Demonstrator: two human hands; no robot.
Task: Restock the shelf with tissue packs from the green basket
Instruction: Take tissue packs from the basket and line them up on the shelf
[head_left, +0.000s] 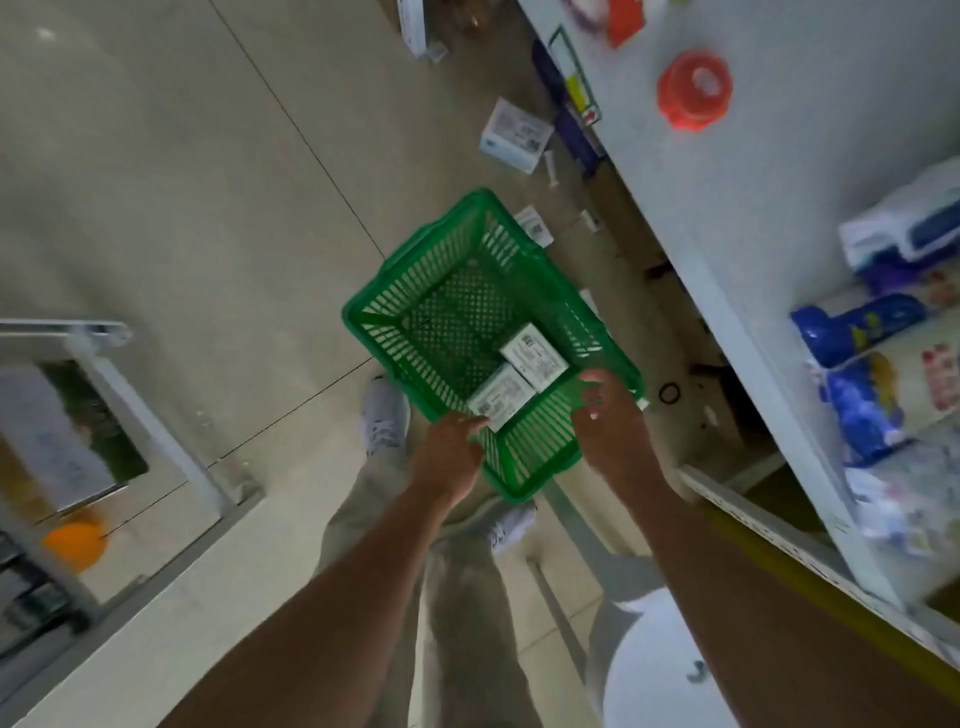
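Basket (415, 291), green, holds two tissue packs (532, 356) at its five-o'clock corner; left hand (452, 457) pinches the nearer pack (498, 397), right hand (608, 421) hovers open-fingered at three o'clock.

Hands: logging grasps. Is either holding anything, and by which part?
Left hand touches the nearer tissue pack, near corner; right hand is over the green basket rim. Firm hold cannot be told.

Tiled floor (208, 182) bears a white box (514, 136) (paper labels (535, 224) nearby).
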